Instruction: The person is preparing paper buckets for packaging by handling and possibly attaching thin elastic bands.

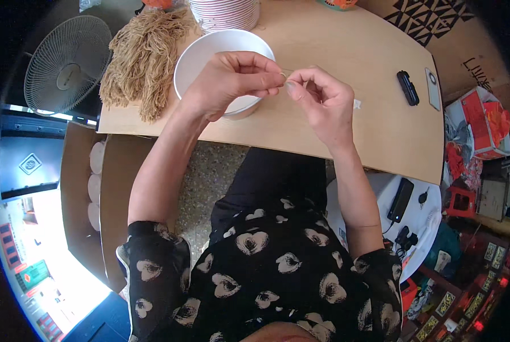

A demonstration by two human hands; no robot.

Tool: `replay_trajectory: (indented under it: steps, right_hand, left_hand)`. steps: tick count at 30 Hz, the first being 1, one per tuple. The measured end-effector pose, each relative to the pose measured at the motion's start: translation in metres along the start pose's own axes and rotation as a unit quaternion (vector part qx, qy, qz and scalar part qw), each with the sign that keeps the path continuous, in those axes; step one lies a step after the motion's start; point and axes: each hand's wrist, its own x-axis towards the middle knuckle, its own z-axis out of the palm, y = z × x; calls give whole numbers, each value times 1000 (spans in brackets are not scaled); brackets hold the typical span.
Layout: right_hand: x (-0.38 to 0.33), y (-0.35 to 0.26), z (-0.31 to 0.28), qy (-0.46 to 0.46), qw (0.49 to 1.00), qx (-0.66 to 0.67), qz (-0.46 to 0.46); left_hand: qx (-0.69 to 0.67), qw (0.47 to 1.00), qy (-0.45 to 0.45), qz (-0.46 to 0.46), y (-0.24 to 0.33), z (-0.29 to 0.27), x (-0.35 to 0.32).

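Both hands are raised over the desk, their fingertips nearly meeting. My left hand (236, 80) is above the white tub (255, 43) and pinches a short, thin tan strand (284, 74). Just to its right, my right hand (325, 98) holds thumb and forefinger together at the other end of this strand. It is too small to tell its exact kind. The round tub stands upright beneath my left hand and wrist, which hide part of its inside. Left of the tub lies a thick bundle of tan yarn (143, 65), its strands hanging over the desk's edge.
A stack of white tubs (223, 14) stands behind. On the desk's right lie a black case (407, 88) and a flat pale object (432, 88). A fan (69, 68) is at left, above an open cardboard box (118, 188). A white round stool (420, 233) holds a black device.
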Motion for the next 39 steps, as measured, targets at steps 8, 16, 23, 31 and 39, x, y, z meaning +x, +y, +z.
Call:
replay_trajectory:
  steps: [8, 16, 23, 31, 39]
  right_hand:
    - [1, -3, 1, -6, 993, 57, 105]
    - [2, -6, 2, 4, 975, 115, 192]
    - [-3, -13, -5, -13, 966, 162, 201]
    - [-8, -24, -10, -33, 962, 188, 196]
    - [-8, -28, -4, 29, 989, 80, 121]
  left_hand:
    - [108, 993, 40, 34, 5, 14, -10]
    - [141, 988, 46, 46, 5, 13, -15]
    - [164, 983, 62, 55, 5, 17, -12]
    - [155, 983, 61, 82, 4, 18, -14]
    - [43, 999, 16, 20, 5, 12, -14]
